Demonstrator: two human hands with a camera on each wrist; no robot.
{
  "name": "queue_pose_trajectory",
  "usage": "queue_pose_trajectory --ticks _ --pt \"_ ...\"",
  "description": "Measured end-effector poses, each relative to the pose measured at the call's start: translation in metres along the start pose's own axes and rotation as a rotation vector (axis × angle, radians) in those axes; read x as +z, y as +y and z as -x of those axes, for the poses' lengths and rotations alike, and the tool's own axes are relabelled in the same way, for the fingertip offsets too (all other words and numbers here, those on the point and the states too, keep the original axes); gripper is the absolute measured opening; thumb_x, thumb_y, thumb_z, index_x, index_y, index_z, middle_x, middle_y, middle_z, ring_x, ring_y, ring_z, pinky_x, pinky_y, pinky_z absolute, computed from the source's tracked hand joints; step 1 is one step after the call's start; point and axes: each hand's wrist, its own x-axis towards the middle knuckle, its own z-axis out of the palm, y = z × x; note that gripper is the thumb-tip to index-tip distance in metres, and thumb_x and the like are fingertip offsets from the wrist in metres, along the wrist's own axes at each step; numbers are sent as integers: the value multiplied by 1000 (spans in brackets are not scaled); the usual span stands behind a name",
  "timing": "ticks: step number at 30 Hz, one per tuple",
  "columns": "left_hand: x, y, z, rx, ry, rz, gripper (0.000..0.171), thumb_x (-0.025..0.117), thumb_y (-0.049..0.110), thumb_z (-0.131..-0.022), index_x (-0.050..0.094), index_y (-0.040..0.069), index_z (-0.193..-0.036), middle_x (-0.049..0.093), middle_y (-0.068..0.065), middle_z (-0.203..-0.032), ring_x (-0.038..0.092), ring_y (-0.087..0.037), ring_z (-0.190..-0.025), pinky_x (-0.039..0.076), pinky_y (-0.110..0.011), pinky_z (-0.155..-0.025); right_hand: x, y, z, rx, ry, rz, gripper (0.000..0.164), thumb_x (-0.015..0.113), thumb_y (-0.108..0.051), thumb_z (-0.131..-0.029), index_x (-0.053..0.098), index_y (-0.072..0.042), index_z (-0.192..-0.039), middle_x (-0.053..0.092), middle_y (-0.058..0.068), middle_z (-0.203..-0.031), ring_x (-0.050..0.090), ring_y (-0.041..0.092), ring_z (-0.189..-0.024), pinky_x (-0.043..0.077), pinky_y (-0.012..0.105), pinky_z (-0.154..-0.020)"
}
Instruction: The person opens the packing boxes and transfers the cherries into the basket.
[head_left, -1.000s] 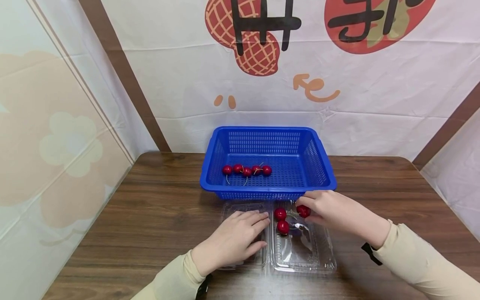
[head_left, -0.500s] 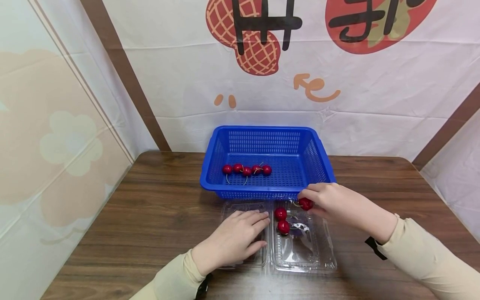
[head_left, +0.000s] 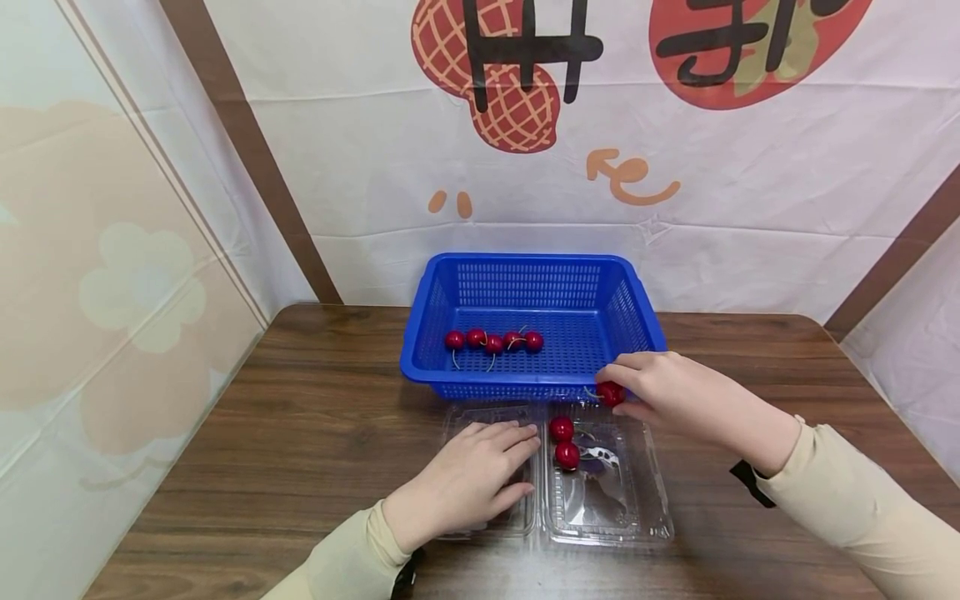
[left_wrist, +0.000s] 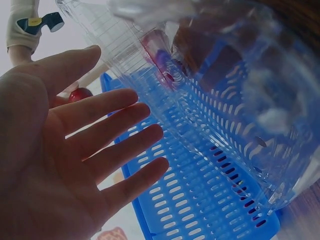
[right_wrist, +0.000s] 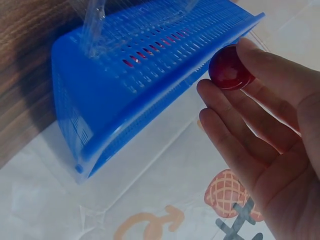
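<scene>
My right hand [head_left: 678, 404] pinches a dark red cherry [head_left: 611, 393] between thumb and fingers, just above the front rim of the blue basket. The cherry's thin stem points left. Below it lies a clear plastic clamshell box [head_left: 600, 510], spread flat. Two cherries, a rear one [head_left: 561, 429] and a nearer one [head_left: 567, 456], sit in its right half. Over the left half is my left hand [head_left: 459, 479], its fingers extended. The left wrist view shows those fingers straight beside the clear plastic, holding nothing. In the right wrist view the gripped cherry [right_wrist: 230, 69] touches the thumb.
Behind the box stands the blue plastic basket [head_left: 525, 378], with several stemmed cherries [head_left: 476, 337] in a row on its left floor. The brown wooden table [head_left: 300, 433] carries everything. A printed cloth [head_left: 360, 167] hangs behind the table's rear edge.
My right hand has risen with the cherry from the rear of the box's right half toward the basket's front rim. My left hand has stayed in place.
</scene>
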Motion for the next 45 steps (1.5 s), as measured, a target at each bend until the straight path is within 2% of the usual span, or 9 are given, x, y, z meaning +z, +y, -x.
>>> queue_pose_trajectory --ticks 5,11,21,30,45 --pt "0 0 0 -1 -2 5 50 56 41 -86 58 10 -125 57 -5 -129 50 -24 -118 46 -43 -92 -2 0 -2 1 -9 -3 31 76 -17 -71 64 -7 -98 62 -1 -81 59 9 -67 54 28 -58" --pt "-1 0 0 -4 -9 11 50 56 41 -87 58 10 -125 57 -5 -130 50 -24 -118 46 -44 -92 -5 3 -5 43 -24 7 32 77 -19 -71 65 -9 -99 64 -1 -84 61 9 -69 55 26 -59" --pt "0 1 0 1 3 12 49 56 41 -86 59 10 -124 57 -5 -129 50 -24 -118 46 -42 -92 -6 16 -18 28 -27 -20 32 78 -17 -70 65 -8 -97 64 1 -83 60 10 -69 55 28 -60" --pt "0 0 -1 2 -2 13 49 56 41 -87 59 10 -124 57 -5 -130 50 -24 -118 47 -45 -91 -11 20 -30 89 -72 -54 29 75 -19 -73 65 -9 -99 65 1 -86 59 9 -71 54 28 -61" --pt "-1 1 0 -5 -2 16 48 57 40 -86 58 10 -124 57 -5 -130 50 -24 -119 47 -46 -91 -9 34 -51 82 -60 -75 32 76 -20 -73 67 -6 -100 67 5 -87 61 15 -74 55 33 -64"
